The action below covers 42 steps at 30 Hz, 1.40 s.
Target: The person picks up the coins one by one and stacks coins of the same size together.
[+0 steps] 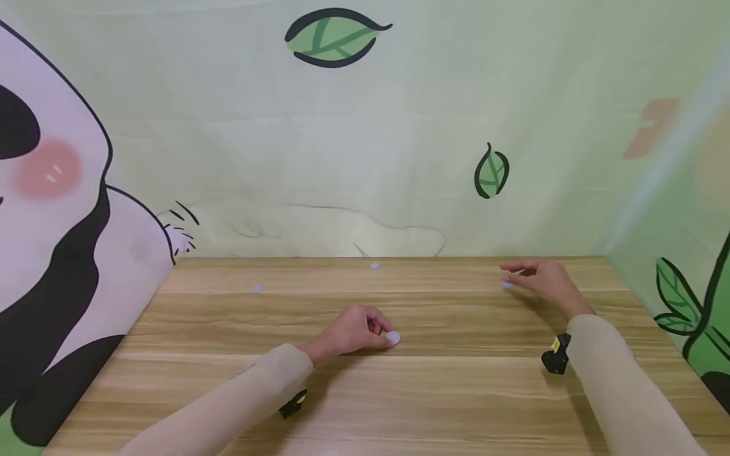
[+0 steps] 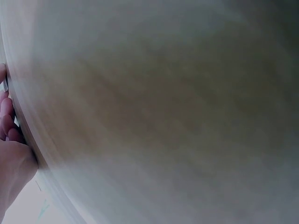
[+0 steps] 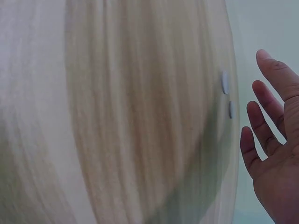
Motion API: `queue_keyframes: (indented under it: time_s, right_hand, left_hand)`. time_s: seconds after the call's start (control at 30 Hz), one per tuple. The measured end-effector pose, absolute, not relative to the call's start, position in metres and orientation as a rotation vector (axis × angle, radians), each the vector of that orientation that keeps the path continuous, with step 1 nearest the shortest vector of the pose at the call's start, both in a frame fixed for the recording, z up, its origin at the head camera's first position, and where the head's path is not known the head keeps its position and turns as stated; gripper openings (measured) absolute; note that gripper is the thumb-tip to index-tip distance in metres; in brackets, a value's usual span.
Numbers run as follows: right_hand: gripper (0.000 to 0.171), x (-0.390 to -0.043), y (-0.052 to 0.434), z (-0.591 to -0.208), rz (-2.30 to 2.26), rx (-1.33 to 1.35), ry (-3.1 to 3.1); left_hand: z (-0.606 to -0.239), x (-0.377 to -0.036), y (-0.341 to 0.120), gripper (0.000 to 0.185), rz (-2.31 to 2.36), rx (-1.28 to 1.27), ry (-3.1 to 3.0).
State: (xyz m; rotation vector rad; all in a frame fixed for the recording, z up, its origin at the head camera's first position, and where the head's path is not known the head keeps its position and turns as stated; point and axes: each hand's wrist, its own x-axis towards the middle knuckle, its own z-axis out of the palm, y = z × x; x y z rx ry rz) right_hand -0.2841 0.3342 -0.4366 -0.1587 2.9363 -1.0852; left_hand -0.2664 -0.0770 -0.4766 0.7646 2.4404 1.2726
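Low over the middle of the wooden table, my left hand (image 1: 355, 329) pinches a small white disc (image 1: 393, 337) between thumb and fingertips. In the left wrist view, part of that left hand (image 2: 11, 158) shows at the left edge, close to the tabletop. My right hand (image 1: 542, 278) hovers at the table's far right, its thumb beside another white disc (image 1: 505, 285) in the head view. Spread fingers with gaps between them show on the right hand (image 3: 275, 116) in the right wrist view, apart from two pale discs (image 3: 225, 82) on the wood.
Two more white discs lie on the table (image 1: 456, 399): one disc (image 1: 374, 266) near the back edge, one disc (image 1: 258, 288) at the back left. A printed cloth wall (image 1: 228, 145) with a panda and leaves rises behind the table. Each wrist carries a black camera (image 1: 556, 356).
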Motion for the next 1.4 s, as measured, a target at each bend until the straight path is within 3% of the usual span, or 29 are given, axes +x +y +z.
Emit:
queue_keyframes:
  time_s: [0.2,0.77,1.4]
  right_hand:
    - [0.038,-0.285,0.334,-0.444,-0.99,-0.216,2.986]
    - [0.054,-0.283,0.345,-0.452,-0.939,-0.117,2.962]
    - [0.049,-0.294,0.345,-0.457,-0.889,-0.059,2.955]
  left_hand:
    - [-0.476,-0.266,-0.077,0.016,1.281,0.78,2.426]
    - [-0.474,-0.264,-0.078,0.016,1.28,0.772,2.426]
    - [-0.471,-0.263,-0.077,0.017,1.275,0.752,2.426]
